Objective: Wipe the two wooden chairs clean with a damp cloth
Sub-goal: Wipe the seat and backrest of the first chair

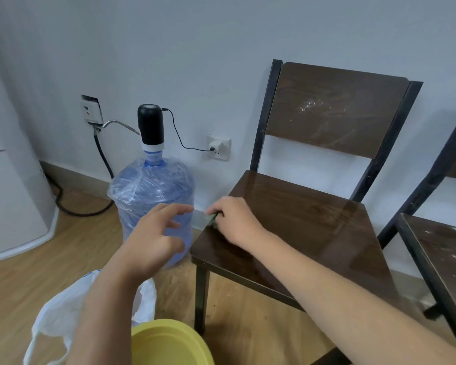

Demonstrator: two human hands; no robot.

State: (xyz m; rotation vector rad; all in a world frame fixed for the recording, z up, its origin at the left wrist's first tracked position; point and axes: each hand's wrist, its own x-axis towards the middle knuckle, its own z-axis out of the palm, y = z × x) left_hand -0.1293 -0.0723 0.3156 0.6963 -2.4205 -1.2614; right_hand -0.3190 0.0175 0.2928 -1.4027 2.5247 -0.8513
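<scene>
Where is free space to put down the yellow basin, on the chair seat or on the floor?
The near chair seat is bare from the right hand, which holds the cloth at its left edge, to the backrest. Bare floor lies left of the plastic bag. It is crowded between the water bottle, bag, yellow basin and chair leg, where the left hand hovers.

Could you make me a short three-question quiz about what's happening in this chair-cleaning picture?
1. True or false: the right hand presses a cloth on the seat's left edge of the near chair.
2. What marks the backrest? A) white specks B) a sticker C) nothing
3. Fill in: the left hand hovers in front of the water ____.

Key: 1 true; 2 A; 3 bottle. The yellow basin sits on the floor below.
</scene>
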